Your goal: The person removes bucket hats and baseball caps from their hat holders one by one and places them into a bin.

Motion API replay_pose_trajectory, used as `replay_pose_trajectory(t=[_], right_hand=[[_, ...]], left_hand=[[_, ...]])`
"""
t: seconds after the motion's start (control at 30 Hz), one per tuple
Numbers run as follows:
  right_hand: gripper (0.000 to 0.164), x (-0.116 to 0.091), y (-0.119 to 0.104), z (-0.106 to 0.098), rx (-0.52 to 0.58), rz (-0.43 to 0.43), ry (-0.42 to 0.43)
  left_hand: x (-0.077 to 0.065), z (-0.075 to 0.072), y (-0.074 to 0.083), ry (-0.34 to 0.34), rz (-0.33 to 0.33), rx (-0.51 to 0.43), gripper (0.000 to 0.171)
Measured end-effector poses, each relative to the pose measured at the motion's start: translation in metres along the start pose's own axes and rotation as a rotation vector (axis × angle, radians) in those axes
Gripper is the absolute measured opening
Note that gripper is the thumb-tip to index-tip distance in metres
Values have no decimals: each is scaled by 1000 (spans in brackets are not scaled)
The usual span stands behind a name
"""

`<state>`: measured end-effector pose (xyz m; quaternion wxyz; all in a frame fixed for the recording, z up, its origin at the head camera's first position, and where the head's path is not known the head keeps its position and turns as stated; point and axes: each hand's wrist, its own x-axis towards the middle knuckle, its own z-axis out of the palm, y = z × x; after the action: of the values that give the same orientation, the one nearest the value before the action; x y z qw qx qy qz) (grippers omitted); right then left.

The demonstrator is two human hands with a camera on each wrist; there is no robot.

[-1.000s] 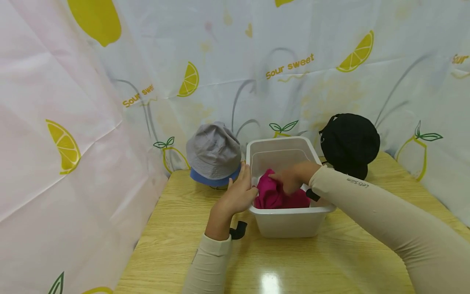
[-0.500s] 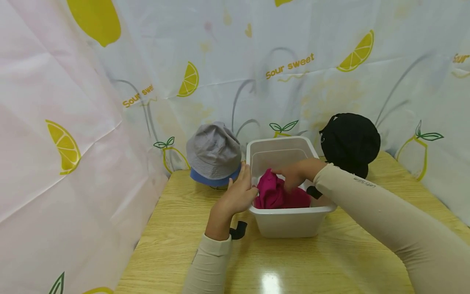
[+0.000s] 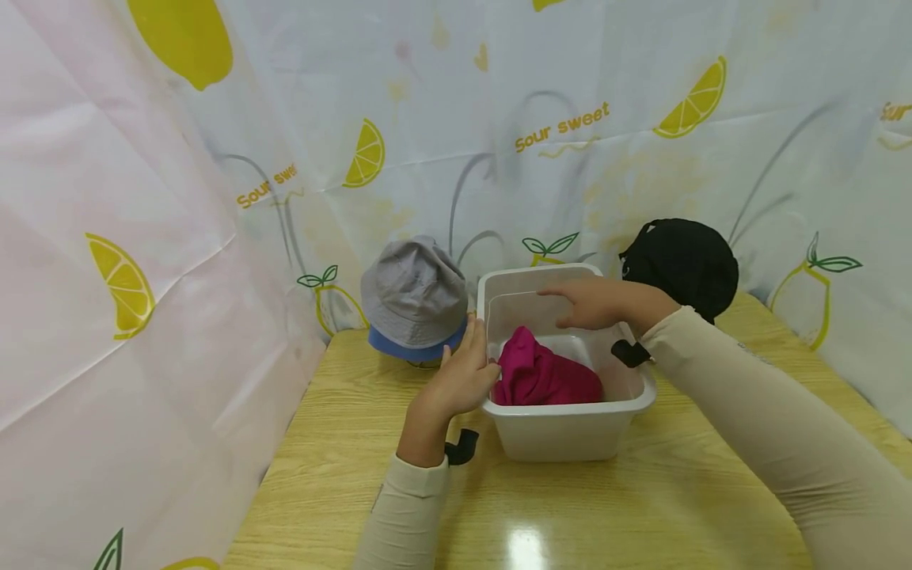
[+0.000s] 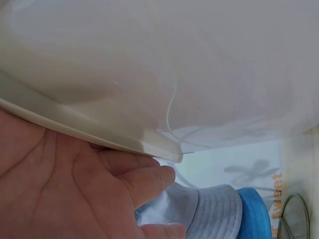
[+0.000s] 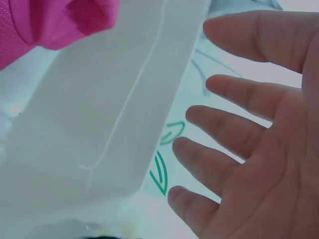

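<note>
A white plastic tub (image 3: pixel 556 434) stands on the wooden table. Inside it, toward the near left, lies a crumpled magenta cloth item (image 3: pixel 545 376); I cannot tell its exact kind. My left hand (image 3: pixel 459 380) rests along the tub's left rim, its fingers fairly straight, and the left wrist view has the palm against the rim (image 4: pixel 89 137). Above the far right part of the tub is my right hand (image 3: pixel 606 303), with nothing in it. Its fingers are spread apart in the right wrist view, clear of the magenta cloth (image 5: pixel 60 22).
To the tub's left, a grey bucket hat (image 3: pixel 416 293) sits over a blue hat (image 3: pixel 406 348) on what looks like a wire stand (image 4: pixel 294 214). A black hat (image 3: pixel 680 269) is at the back right. Behind hangs a lemon-print curtain (image 3: pixel 427 95).
My right hand has let go of the magenta cloth and moved up and away, toward the back right of the tub. The cloth stays in the tub. My left hand has not moved.
</note>
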<state>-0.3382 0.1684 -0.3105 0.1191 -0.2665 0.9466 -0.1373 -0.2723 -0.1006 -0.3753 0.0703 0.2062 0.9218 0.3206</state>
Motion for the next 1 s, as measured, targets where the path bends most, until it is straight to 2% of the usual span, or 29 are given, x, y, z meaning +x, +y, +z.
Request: replay_pose_trajectory(t=[0.13, 0.27, 0.57, 0.73, 0.87, 1.0], right_hand=[[62, -10, 10, -10, 17, -11, 90], [60, -18, 19, -14, 42, -22, 144], [54, -42, 41, -12, 57, -43, 376], [52, -60, 49, -8, 49, -61, 474], [48, -71, 53, -7, 42, -79, 583], [46, -78, 55, -2, 88, -73, 686]], left_hand=[[0, -1, 1, 5, 5, 0, 82], [0, -1, 1, 6, 4, -3, 82], [0, 2, 0, 2, -2, -10, 82], [0, 4, -1, -1, -1, -11, 82], [0, 1, 0, 9, 5, -12, 82], [-2, -2, -1, 16, 0, -14, 82]])
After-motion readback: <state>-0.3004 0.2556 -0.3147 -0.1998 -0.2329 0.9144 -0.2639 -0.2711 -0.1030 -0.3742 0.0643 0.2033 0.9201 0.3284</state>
